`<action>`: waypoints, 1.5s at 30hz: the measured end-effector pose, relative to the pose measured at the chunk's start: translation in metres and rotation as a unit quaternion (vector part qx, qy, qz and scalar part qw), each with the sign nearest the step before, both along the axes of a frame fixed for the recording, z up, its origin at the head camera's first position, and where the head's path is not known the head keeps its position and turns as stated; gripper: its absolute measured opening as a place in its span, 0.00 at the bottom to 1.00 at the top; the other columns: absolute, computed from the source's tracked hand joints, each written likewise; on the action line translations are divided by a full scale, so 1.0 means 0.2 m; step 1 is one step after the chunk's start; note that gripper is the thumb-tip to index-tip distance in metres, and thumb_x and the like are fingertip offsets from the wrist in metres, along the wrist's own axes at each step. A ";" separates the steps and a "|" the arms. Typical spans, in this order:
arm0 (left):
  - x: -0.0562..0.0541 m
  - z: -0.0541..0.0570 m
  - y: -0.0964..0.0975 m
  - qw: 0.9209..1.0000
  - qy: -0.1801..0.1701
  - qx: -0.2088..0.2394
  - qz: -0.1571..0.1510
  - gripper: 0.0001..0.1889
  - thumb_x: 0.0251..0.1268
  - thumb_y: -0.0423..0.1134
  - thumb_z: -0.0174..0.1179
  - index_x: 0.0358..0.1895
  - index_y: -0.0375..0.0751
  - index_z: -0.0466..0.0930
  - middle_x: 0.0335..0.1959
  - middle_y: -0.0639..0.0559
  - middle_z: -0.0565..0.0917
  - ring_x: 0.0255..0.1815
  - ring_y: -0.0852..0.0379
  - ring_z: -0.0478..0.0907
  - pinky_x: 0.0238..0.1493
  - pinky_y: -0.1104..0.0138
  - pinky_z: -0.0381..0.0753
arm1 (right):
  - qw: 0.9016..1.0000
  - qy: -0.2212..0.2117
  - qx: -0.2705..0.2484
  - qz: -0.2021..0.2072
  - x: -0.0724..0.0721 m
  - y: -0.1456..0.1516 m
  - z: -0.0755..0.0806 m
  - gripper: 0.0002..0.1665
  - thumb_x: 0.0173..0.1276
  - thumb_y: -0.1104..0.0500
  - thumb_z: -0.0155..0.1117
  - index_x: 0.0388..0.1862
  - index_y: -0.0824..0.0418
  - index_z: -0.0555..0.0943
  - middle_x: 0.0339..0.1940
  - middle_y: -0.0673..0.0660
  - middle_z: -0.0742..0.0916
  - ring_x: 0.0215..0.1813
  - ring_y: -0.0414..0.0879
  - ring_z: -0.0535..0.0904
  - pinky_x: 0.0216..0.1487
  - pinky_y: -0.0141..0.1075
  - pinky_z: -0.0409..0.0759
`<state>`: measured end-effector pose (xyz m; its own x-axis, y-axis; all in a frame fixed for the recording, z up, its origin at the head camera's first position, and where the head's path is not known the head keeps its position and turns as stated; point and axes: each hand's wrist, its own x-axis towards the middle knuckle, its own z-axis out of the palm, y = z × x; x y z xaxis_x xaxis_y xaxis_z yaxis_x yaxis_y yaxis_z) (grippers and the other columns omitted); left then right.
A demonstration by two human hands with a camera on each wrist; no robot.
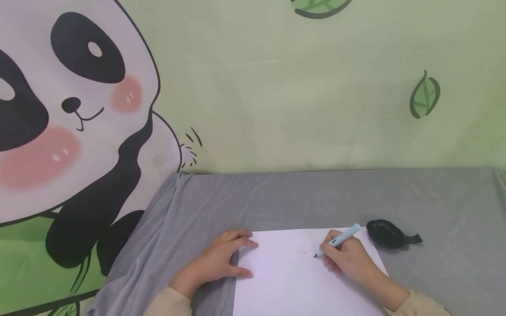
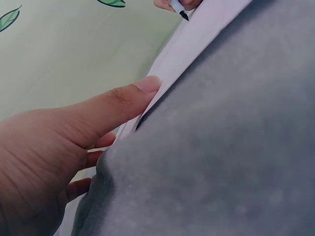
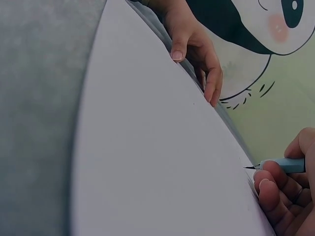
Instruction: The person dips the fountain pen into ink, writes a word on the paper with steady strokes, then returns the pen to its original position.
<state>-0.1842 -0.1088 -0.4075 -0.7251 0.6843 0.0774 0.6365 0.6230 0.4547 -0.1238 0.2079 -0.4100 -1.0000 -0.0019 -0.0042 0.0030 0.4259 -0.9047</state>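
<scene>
A white sheet of paper (image 1: 276,285) lies on a grey cloth. My right hand (image 1: 352,260) pinches a light blue fountain pen (image 1: 345,235), its dark nib at the paper near a few thin crossing lines (image 1: 303,252). The same pen (image 3: 290,165) shows in the right wrist view, held between thumb and fingers. My left hand (image 1: 215,260) rests at the sheet's left edge, thumb and fingers spread apart. In the left wrist view, the thumb of the left hand (image 2: 74,128) lies on the paper's edge; its other fingers are partly hidden.
A shiny black object with a rounded body and a short stem (image 1: 385,233) lies beside the paper's upper right corner. Grey cloth (image 1: 276,197) covers the surface, with folds at the left. Behind it hangs a pale green backdrop (image 1: 257,87) with a printed panda and leaves.
</scene>
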 end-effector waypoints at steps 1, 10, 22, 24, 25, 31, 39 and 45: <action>0.00 0.00 0.00 1.000 0.000 0.000 0.000 0.31 0.47 0.57 0.71 0.58 0.54 0.78 0.66 0.52 0.72 0.69 0.46 0.65 0.66 0.43 0.63 | 1.000 0.001 0.001 0.000 0.00 0.00 0.00 0.07 0.65 0.63 0.60 0.30 0.66 0.75 0.16 0.54 0.81 0.15 0.39 0.73 0.16 0.30 0.74; 0.00 0.00 0.00 1.000 0.003 0.003 -0.001 0.31 0.47 0.57 0.71 0.57 0.53 0.78 0.65 0.52 0.73 0.68 0.46 0.66 0.65 0.44 0.64 | 1.000 0.004 -0.006 0.006 0.02 0.03 0.01 0.07 0.65 0.63 0.59 0.30 0.67 0.75 0.16 0.55 0.81 0.15 0.39 0.73 0.16 0.31 0.74; 0.01 -0.01 0.00 1.000 -0.001 0.007 -0.002 0.30 0.47 0.57 0.71 0.57 0.53 0.78 0.64 0.52 0.73 0.68 0.46 0.67 0.65 0.45 0.65 | 1.000 0.012 -0.014 0.022 0.04 0.08 -0.02 0.09 0.66 0.62 0.60 0.31 0.68 0.75 0.16 0.55 0.81 0.14 0.38 0.73 0.15 0.32 0.75; 0.01 -0.01 0.00 1.000 0.000 0.008 -0.002 0.30 0.47 0.57 0.71 0.57 0.54 0.78 0.64 0.52 0.73 0.67 0.46 0.67 0.64 0.45 0.65 | 1.000 0.014 -0.015 0.023 0.05 0.09 -0.02 0.09 0.66 0.62 0.60 0.31 0.68 0.75 0.16 0.56 0.81 0.14 0.38 0.73 0.15 0.32 0.75; 0.00 -0.01 0.00 1.000 0.002 0.008 -0.001 0.30 0.47 0.57 0.71 0.57 0.54 0.78 0.64 0.52 0.73 0.67 0.46 0.67 0.64 0.45 0.65 | 0.999 0.015 -0.016 0.023 0.05 0.09 -0.02 0.09 0.66 0.62 0.60 0.31 0.69 0.75 0.16 0.56 0.81 0.14 0.38 0.73 0.15 0.32 0.75; 0.00 -0.01 0.00 1.000 0.007 0.010 -0.001 0.30 0.47 0.57 0.71 0.56 0.54 0.79 0.64 0.52 0.73 0.67 0.46 0.67 0.64 0.45 0.65 | 0.999 0.020 -0.023 0.030 0.06 0.11 -0.02 0.09 0.67 0.63 0.59 0.31 0.70 0.75 0.16 0.56 0.81 0.15 0.38 0.73 0.14 0.32 0.75; 0.00 0.00 0.00 1.000 0.002 0.013 -0.001 0.30 0.47 0.57 0.71 0.56 0.53 0.78 0.64 0.52 0.73 0.68 0.46 0.67 0.64 0.44 0.65 | 0.999 0.017 -0.030 0.040 0.06 0.12 -0.02 0.10 0.68 0.63 0.58 0.31 0.71 0.74 0.17 0.56 0.81 0.15 0.37 0.73 0.14 0.32 0.75; 0.00 0.00 0.00 1.000 0.006 0.011 -0.003 0.30 0.47 0.57 0.71 0.56 0.53 0.78 0.64 0.51 0.73 0.67 0.46 0.67 0.64 0.44 0.65 | 0.999 0.013 -0.029 0.037 0.06 0.12 -0.01 0.10 0.67 0.63 0.58 0.32 0.71 0.74 0.17 0.56 0.81 0.15 0.38 0.74 0.14 0.32 0.75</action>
